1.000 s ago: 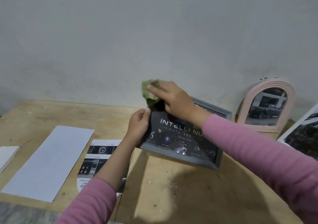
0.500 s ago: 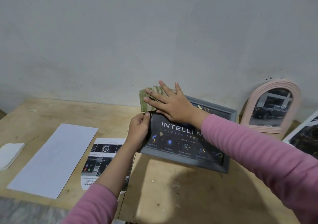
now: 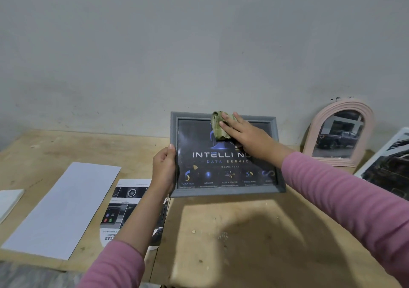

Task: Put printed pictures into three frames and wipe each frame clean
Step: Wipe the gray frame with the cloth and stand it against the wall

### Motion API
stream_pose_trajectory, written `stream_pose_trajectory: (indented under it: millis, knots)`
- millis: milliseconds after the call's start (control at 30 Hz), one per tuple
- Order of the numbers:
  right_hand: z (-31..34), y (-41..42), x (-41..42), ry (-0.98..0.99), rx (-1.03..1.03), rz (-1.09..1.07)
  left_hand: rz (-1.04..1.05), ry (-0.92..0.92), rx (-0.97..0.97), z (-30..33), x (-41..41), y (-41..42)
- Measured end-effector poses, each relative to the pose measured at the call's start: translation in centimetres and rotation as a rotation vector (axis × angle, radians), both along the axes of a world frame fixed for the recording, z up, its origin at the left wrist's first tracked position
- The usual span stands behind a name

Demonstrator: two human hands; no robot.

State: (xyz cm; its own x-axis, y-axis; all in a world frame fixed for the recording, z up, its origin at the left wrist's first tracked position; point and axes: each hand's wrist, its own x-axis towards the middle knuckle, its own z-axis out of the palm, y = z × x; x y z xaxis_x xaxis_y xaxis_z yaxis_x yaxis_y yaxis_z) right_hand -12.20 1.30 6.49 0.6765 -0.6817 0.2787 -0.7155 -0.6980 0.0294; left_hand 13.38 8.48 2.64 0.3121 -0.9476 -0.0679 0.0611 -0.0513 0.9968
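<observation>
A grey picture frame (image 3: 223, 191) with a dark "INTELLI" print inside is held tilted up above the wooden table (image 3: 243, 232). My left hand (image 3: 164, 169) grips its left edge, thumb on the front. My right hand (image 3: 245, 133) lies flat with straight fingers on the upper glass, pressing a crumpled green cloth (image 3: 219, 127) against it. A pink arched frame (image 3: 340, 132) with a car picture leans on the wall at the right. A white-edged frame (image 3: 389, 166) with a dark picture lies at the far right, cut off by the image edge.
A long white sheet (image 3: 64, 208) lies on the table's left. Beside it sits a printed picture (image 3: 130, 201), partly under my left forearm. A white pad (image 3: 8, 201) pokes in at the left edge. The grey wall (image 3: 199, 44) stands right behind.
The frame has been turned squarer to me and tipped more upright. My right hand slid the cloth from the frame's upper left corner rightward to its top middle.
</observation>
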Motion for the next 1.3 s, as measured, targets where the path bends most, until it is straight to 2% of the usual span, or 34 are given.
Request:
stream_pose_trajectory:
  millis: [67,133,233,300,400,533,633,767,867,967,1133,1300]
  knots:
    - [0.1,0.0,-0.8,-0.047,0.113,-0.072,0.023,-0.011,0.022,0.0,0.1,0.0]
    - [0.5,0.2,-0.8,-0.191,0.178,-0.146,0.030,-0.052,0.013,0.2,-0.2,0.2]
    - [1.2,1.0,0.7,-0.386,0.085,-0.121,-0.012,-0.138,-0.038,0.4,-1.1,0.3]
    - [1.2,1.5,2.4,-0.371,-0.014,-0.032,-0.066,-0.183,-0.060,0.4,-2.2,0.3]
    - [1.0,2.4,5.2,-0.216,-0.119,0.053,-0.126,-0.258,-0.087,0.4,-3.6,0.5]
    - [0.3,3.0,5.2,-0.022,-0.116,0.022,-0.086,-0.155,-0.079,-0.3,-3.2,0.9]
    - [-0.4,2.6,3.8,0.032,-0.050,-0.003,-0.035,-0.134,-0.050,-0.4,-2.6,1.2]
    - [-1.3,2.5,2.7,-0.116,0.041,-0.017,-0.021,-0.135,-0.057,0.2,-2.4,1.4]
    - [-1.8,2.8,2.7,-0.261,-0.090,-0.030,-0.039,-0.084,-0.063,0.3,-2.8,1.4]
    - [-2.2,2.6,3.1,-0.318,-0.159,-0.058,-0.059,-0.034,-0.047,-0.2,-3.1,1.3]
    - [-2.8,2.5,1.4,-0.271,-0.128,-0.056,-0.020,-0.040,-0.029,-0.1,-3.9,1.7]
    - [-2.9,2.7,-2.6,-0.181,0.069,-0.288,0.035,0.001,0.002,0.4,-3.2,1.7]
